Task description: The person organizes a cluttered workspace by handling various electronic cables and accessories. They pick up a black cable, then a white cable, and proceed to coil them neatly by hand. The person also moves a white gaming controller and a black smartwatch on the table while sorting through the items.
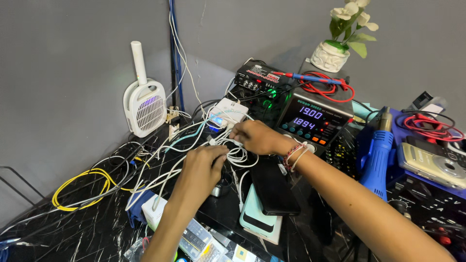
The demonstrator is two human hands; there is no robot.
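Black marble-pattern desk [92, 228] is crowded; free room only front-left, edges hemmed by grey bench power supply w/ lit digits [310, 119] and stacked phones [267, 204]. Tangle of thin white cables [233, 153] sits mid-desk: judged light, limp, snag-prone (best taken near plugs). Left hand [206, 165] closed on strands; right hand [257, 137] pinching one.

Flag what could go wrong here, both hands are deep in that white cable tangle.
1. Both the left hand and right hand grip the white cables, which seem to run to the white charger box; a tug might drag it.
2. The bench power supply display is lit beside the right wrist; a knob could get bumped.
3. The black phone lies on stacked devices under the forearm and might slide.
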